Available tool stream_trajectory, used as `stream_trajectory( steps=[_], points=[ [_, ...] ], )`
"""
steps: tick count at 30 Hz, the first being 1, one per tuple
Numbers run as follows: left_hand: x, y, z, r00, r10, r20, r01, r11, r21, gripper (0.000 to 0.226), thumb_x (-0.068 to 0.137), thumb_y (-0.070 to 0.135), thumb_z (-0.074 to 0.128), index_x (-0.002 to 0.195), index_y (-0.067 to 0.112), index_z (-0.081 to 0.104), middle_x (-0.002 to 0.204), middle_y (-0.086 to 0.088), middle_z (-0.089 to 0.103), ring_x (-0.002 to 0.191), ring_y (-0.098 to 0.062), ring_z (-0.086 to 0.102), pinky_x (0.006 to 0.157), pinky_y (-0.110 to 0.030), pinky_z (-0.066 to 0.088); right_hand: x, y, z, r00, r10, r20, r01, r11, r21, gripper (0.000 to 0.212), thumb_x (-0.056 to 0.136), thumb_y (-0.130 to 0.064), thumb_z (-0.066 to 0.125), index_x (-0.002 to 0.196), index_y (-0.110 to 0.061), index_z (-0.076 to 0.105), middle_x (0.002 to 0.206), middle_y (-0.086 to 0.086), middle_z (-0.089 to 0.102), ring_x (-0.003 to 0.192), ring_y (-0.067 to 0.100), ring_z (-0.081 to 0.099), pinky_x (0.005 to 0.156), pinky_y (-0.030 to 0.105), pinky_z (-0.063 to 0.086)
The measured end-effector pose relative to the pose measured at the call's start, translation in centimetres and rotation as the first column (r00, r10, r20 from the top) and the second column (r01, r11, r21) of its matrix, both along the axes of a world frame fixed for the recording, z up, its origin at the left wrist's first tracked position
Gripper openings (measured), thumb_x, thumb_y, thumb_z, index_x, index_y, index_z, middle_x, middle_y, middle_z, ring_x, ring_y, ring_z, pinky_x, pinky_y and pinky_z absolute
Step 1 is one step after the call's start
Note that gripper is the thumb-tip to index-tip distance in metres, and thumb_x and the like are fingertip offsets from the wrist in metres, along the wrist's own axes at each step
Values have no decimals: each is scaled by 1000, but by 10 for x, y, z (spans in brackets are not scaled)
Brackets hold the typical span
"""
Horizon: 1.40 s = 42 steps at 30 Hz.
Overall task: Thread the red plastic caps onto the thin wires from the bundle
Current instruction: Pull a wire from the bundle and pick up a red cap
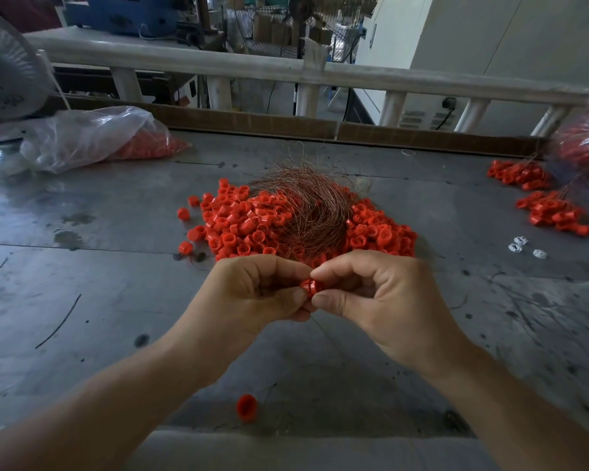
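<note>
Threading one cap, seen from the head camera; places are given from the wire bundle [306, 205], which lies at mid-table on the grey metal table [116, 266].

Well to the left of the bundle, and farther back, lies a clear plastic bag [92, 137] with more caps in it. The heap of loose red caps [238, 226] lies under and on both sides of the bundle, touching it. One stray cap [246, 406] lies well nearer the person than the bundle, just left of its line.

Directly in front of the bundle, on the near side, the two hands meet above the table. The left hand [252, 294] pinches the held red cap [309, 287] between thumb and curled fingers. The right hand [371, 297] pinches the same cap from the other side with thumb and forefinger. A thin wire [323, 331] appears to trail downward from under the cap. Whether its end has entered the cap cannot be told.

Far to the right of the bundle lie clusters of caps on wires [555, 212], apparently finished work.

Step in hand, by judgement: passing a wire through the held cap. The next move calls for steadying the cap while feeding the fine wire end through it, then setting the piece aside and drawing another wire from the bundle.
</note>
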<state>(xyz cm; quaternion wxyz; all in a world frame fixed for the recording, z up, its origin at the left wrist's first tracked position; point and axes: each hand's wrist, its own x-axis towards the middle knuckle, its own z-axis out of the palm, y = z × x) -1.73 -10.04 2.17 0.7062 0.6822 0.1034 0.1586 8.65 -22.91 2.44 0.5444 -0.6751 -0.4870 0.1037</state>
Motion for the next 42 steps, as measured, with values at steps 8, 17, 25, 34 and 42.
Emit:
stream_trajectory(
  steps=[8,17,25,34,42],
  points=[
    [-2,0,-2,999,-53,10,53,999,-2,26,59,15,62,75,30,76,70,-3,72,64,-10,68,59,-15,52,0,-3,0,996,-11,89,11,1000,-7,19,62,-25,71,81,-27,69,71,-23,65,71,-4,64,65,8,48],
    [-1,0,-2,994,-106,14,106,993,-42,22,59,20,64,76,27,76,70,-5,72,64,-11,69,58,-16,52,1,-4,1,988,-45,146,48,999,-20,20,64,-10,78,82,-17,72,74,-15,67,71,-2,65,65,11,50],
    [-3,-1,-3,998,-61,7,61,997,-49,23,59,15,64,77,21,76,69,-9,72,63,-15,69,56,-16,52,-1,-4,-1,973,-82,218,81,997,12,21,62,-11,79,83,-9,73,75,-10,68,73,1,65,64,10,50],
    [-2,-1,-5,997,-79,-15,78,996,-47,23,57,19,65,77,22,76,71,-10,72,63,-16,69,57,-17,53,2,-3,0,961,-29,276,30,1000,1,20,62,-18,74,78,-6,73,73,-9,67,70,3,64,62,12,51],
    [-3,2,-1,984,-173,-32,168,977,-135,24,55,18,66,76,16,76,64,-10,70,58,-14,67,53,-17,52,4,-5,3,999,32,43,-31,999,-21,18,59,-29,75,76,-23,69,65,-8,65,64,6,64,60,19,53]
  ],
)
